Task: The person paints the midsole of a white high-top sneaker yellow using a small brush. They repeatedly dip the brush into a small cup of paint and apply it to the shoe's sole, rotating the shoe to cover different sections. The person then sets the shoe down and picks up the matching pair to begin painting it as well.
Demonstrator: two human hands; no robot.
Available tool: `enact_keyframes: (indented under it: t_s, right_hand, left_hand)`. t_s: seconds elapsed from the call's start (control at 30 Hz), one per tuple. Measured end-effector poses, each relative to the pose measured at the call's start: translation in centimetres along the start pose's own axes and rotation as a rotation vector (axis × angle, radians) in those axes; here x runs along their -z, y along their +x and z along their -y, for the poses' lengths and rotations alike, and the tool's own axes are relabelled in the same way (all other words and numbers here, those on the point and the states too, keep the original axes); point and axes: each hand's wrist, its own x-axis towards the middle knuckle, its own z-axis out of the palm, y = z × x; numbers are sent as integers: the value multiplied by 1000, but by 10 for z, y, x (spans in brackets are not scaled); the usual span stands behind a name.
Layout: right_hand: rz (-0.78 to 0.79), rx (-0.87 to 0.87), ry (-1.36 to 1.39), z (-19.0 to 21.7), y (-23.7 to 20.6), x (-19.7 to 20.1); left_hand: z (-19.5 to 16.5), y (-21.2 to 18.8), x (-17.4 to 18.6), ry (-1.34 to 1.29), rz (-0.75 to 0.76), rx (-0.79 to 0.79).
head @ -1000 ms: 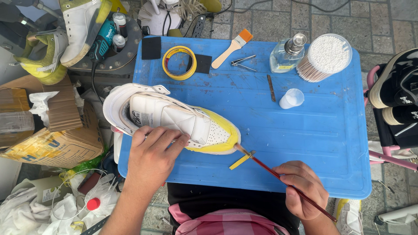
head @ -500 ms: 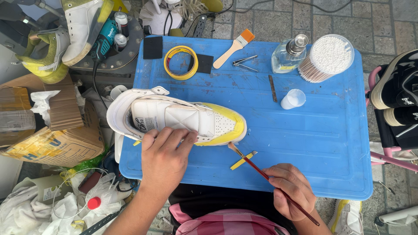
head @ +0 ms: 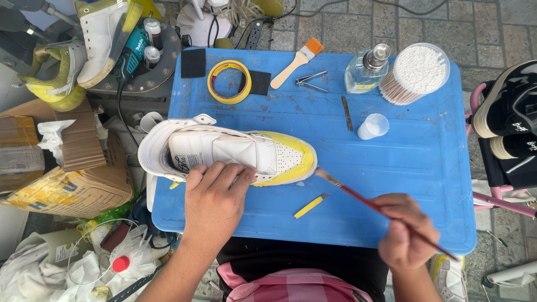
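A white high-top sneaker [head: 224,150] with yellow masking tape around its toe lies on its side on a blue tray table [head: 414,184]. My left hand [head: 215,198] presses on the shoe's near side and holds it steady. My right hand [head: 405,230] grips a thin red-handled paintbrush [head: 358,197]; its tip sits just off the shoe's taped toe. A small yellow tape strip [head: 310,205] lies on the tray between my hands.
At the tray's far edge are a yellow tape roll [head: 229,81], a flat brush [head: 295,62], nail clippers [head: 310,81], a glass bottle [head: 366,70], a tub of cotton swabs [head: 417,72] and a small plastic cup [head: 373,126]. Cardboard boxes [head: 61,179] and more shoes [head: 84,45] stand left.
The shoe has shifted slightly right and toward me under my left hand. My right hand has risen and brought the brush tip up next to the taped toe.
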Motion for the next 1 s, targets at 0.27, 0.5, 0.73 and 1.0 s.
enact_keyframes:
  t_s: [0.27,0.5,0.73,1.0]
  right_hand:
    - [-161,-71,-163,-18,54,45]
    - [24,-218,-486,-21,92,23]
    - [-92,-361,-256,-45,93,19]
    - [-330,-334,129,-55,70,46]
  left_hand:
    - [0,2,5,4,29,1]
    - [0,4,5,31,44,-6]
    - [1,4,6,32,45,-51]
    - [-1,6,2,20,21,-8]
